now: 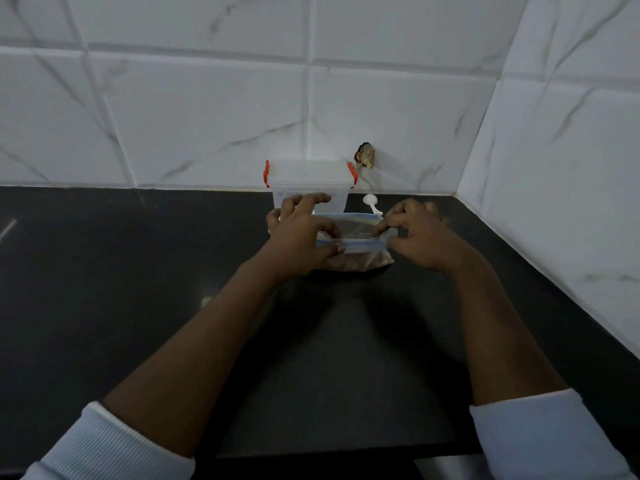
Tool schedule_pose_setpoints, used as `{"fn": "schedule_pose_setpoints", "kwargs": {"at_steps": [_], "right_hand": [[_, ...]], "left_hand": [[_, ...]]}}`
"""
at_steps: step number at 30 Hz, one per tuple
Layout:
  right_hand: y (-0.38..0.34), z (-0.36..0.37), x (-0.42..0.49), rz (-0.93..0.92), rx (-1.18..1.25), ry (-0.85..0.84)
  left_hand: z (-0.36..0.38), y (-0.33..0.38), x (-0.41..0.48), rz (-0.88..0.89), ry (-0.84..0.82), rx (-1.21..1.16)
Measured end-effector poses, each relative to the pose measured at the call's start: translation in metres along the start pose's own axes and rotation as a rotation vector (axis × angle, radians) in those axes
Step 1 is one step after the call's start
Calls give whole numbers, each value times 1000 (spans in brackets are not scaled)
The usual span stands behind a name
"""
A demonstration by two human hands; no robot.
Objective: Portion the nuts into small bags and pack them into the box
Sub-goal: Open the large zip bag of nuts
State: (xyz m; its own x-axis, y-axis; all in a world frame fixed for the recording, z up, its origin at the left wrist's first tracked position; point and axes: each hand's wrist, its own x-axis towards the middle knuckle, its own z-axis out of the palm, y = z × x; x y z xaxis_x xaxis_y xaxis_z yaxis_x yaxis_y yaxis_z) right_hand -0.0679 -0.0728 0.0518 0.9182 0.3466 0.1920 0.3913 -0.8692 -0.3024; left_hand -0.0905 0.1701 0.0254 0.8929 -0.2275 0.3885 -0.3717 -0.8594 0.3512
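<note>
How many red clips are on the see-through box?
2. One red clip is at the left end of the box, the other at the right end. The box stands behind the zip bag. Any clips at the back would be hidden.

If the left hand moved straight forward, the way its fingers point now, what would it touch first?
Most likely the clear plastic box with white lid and red clips, standing directly behind the left hand, which holds the transparent zip bag of nuts. The gap between them is unclear.
</note>
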Motion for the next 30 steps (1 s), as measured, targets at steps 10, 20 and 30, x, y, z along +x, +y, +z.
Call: {"fn": "schedule_pose_setpoints", "kwargs": {"at_steps": [10,20,30], "right_hand": [[15,-1,2,7,-3,80],[9,2,4,-98,146,-36],[-6,16,12,337,434,140]], "left_hand": [[-11,-6,0,5,-36,-88],[-18,-9,-1,26,-123,-97],[-24,-12,1,-642,92,-657]]}}
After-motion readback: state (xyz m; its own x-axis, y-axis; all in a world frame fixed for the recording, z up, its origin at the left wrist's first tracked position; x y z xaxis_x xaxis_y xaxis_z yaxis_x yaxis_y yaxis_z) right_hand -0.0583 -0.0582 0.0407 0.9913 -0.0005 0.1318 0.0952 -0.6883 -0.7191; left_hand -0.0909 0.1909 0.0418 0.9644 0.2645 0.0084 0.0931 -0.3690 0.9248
